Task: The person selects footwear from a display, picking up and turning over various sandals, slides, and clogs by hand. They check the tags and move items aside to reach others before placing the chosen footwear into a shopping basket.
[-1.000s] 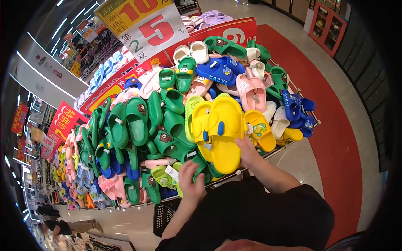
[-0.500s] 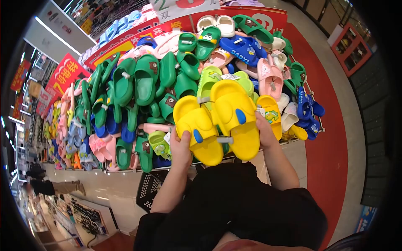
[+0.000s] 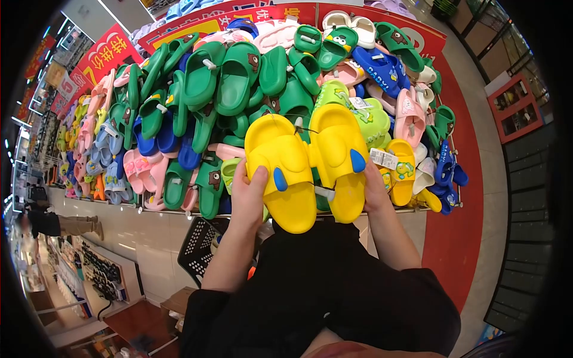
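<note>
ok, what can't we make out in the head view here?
- Head view, fingers of the left hand under the left yellow slipper: hidden by it.
- Head view, most of the right hand: behind the right yellow slipper.
- Head view, print on the white tag: too small.
- Head view, red banner: cut off by the top edge.
- Head view, black basket: partly behind the left arm.

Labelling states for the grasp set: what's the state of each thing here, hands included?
pair of yellow foam slides with blue side tabs: held, straps up, side by side.
left hand: shut on the left slide.
right hand: shut on the right slide.
green rubber slippers: heaped in a loose pile.
black perforated plastic basket: partly hidden behind the left arm.
</note>
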### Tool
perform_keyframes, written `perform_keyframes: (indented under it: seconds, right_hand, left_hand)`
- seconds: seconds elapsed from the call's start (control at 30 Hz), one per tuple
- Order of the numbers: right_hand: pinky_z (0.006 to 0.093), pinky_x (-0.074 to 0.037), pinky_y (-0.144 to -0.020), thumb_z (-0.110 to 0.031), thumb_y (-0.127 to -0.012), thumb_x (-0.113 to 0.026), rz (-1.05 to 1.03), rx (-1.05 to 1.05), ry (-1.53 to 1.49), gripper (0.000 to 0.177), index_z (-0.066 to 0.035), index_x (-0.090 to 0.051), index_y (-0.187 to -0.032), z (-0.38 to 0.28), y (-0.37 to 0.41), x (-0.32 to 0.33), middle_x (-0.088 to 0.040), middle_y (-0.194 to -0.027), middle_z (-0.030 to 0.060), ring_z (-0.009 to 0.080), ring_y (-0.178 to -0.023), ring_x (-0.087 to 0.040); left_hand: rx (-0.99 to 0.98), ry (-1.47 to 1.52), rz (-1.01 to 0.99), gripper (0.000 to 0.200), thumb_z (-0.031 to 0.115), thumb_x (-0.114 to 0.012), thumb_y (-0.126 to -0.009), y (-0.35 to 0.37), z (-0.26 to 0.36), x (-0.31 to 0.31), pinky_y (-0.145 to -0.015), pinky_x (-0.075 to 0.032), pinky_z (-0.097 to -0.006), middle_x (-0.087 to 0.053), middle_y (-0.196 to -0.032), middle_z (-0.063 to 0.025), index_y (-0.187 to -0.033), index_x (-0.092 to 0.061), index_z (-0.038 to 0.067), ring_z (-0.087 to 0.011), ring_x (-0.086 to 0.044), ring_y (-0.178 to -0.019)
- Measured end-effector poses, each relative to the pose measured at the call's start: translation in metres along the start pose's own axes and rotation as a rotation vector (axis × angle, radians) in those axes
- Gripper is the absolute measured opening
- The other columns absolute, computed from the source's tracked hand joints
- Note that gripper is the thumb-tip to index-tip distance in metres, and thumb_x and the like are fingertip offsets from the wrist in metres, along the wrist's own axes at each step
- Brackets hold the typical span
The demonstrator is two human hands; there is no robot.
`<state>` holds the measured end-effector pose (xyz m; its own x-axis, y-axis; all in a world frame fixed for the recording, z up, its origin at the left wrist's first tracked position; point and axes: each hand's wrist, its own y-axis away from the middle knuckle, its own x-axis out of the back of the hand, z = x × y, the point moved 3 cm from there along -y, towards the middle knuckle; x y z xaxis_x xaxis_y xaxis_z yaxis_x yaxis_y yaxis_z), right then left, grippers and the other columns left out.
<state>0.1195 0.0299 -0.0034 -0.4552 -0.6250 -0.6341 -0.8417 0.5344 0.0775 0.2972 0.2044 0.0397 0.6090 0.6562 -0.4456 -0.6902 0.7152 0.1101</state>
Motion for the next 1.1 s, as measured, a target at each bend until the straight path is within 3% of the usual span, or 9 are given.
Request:
perform_keyframes:
  seconds: [0.13, 0.33, 0.47, 0.6, 0.67, 0.73, 0.83, 0.93, 1.1]
  right_hand:
    - [0.0454, -0.045, -0.102, -0.051, -0.098, -0.041, 0.033, -0.184, -0.277, 0.065, -0.007, -0.034, -0.145, 0.011, -0.001, 0.001, -0.048, -0.14, 0.0149, 0.0316, -0.123, -0.053]
    - [0.0472, -0.043, -0.104, -0.055, -0.093, -0.044, -0.248, -0.045, -0.521, 0.074, -0.004, -0.033, -0.146, 0.014, 0.006, -0.001, -0.045, -0.142, 0.0187, 0.034, -0.126, -0.05]
    - [0.047, -0.042, -0.106, -0.048, -0.09, -0.052, -0.345, 0.049, -0.493, 0.074, -0.004, -0.032, -0.146, 0.0, 0.008, -0.014, -0.045, -0.143, 0.0181, 0.0334, -0.128, -0.049]
    - [0.0453, -0.036, -0.11, -0.036, -0.084, -0.063, -0.355, -0.032, -0.412, 0.081, -0.005, -0.026, -0.149, -0.008, 0.012, -0.023, -0.042, -0.146, 0.0152, 0.0312, -0.132, -0.044]
    - [0.0421, -0.032, -0.112, -0.034, -0.083, -0.067, -0.196, -0.206, -0.005, 0.088, -0.005, -0.018, -0.151, 0.006, 0.011, -0.024, -0.038, -0.147, 0.0126, 0.0264, -0.135, -0.041]
    - [0.0374, -0.03, -0.112, -0.026, -0.087, -0.064, -0.402, -0.041, 0.167, 0.086, -0.005, -0.012, -0.153, 0.013, 0.004, -0.035, -0.035, -0.148, 0.0103, 0.0204, -0.137, -0.035]
    - [0.0373, -0.025, -0.115, -0.015, -0.088, -0.061, -0.43, -0.159, 0.328, 0.08, -0.004, -0.015, -0.153, 0.016, 0.008, -0.062, -0.029, -0.152, 0.0127, 0.0201, -0.141, -0.027]
    - [0.0444, -0.023, -0.116, -0.021, -0.086, -0.066, -0.589, -0.026, 0.817, 0.076, -0.007, -0.028, -0.15, 0.016, 0.007, -0.079, -0.024, -0.155, 0.0201, 0.0319, -0.144, -0.023]
    - [0.0477, -0.022, -0.116, -0.023, -0.086, -0.067, -0.834, 0.105, 1.089, 0.067, -0.009, -0.039, -0.145, 0.03, 0.003, -0.09, -0.025, -0.156, 0.0169, 0.039, -0.145, -0.017]
  left_hand:
    - [0.142, 0.209, 0.051, 0.043, 0.022, -0.05, -0.098, -0.01, -0.01, 0.018, -0.093, -0.051, -0.0368, -0.057, -0.123, -0.0134, -0.132, -0.041, -0.002, -0.0219, -0.06, -0.109]
    - [0.261, 0.433, -0.119, 0.04, 0.021, -0.046, -0.1, -0.016, -0.031, 0.005, -0.098, -0.048, -0.0414, -0.054, -0.126, -0.0159, -0.132, -0.041, -0.001, -0.026, -0.057, -0.115]
    - [0.118, 0.142, -0.026, 0.039, 0.018, -0.045, -0.1, -0.021, -0.036, 0.003, -0.093, -0.05, -0.0381, -0.051, -0.13, -0.015, -0.135, -0.041, 0.0, -0.0239, -0.057, -0.115]
    - [0.151, -0.263, -0.007, 0.049, 0.015, -0.046, -0.1, -0.017, -0.05, 0.011, -0.083, -0.052, -0.031, -0.059, -0.111, -0.0108, -0.145, -0.032, 0.0, -0.0173, -0.06, -0.098]
    - [0.263, -0.274, -0.019, 0.055, 0.011, -0.049, -0.099, -0.001, -0.057, 0.01, -0.078, -0.051, -0.0262, -0.062, -0.095, -0.006, -0.148, -0.027, -0.001, -0.0111, -0.061, -0.086]
    - [0.151, -0.155, -0.033, 0.063, 0.007, -0.057, -0.095, 0.019, -0.076, 0.009, -0.086, -0.051, -0.0288, -0.06, -0.113, -0.0098, -0.148, -0.023, 0.001, -0.0169, -0.061, -0.1]
    - [0.17, -0.173, -0.161, 0.061, 0.008, -0.058, -0.095, 0.03, -0.081, 0.022, -0.094, -0.047, -0.0307, -0.058, -0.123, -0.0101, -0.147, -0.027, 0.003, -0.0203, -0.058, -0.11]
    - [0.394, 0.484, 0.056, 0.052, 0.01, -0.066, -0.089, 0.027, -0.076, 0.025, -0.099, -0.043, -0.0329, -0.058, -0.123, -0.0089, -0.137, -0.045, 0.003, -0.0217, -0.056, -0.114]
    - [0.032, 0.782, -0.096, 0.048, 0.011, -0.067, -0.088, 0.005, -0.056, 0.037, -0.1, -0.043, -0.034, -0.057, -0.126, -0.0094, -0.132, -0.05, 0.003, -0.022, -0.054, -0.117]
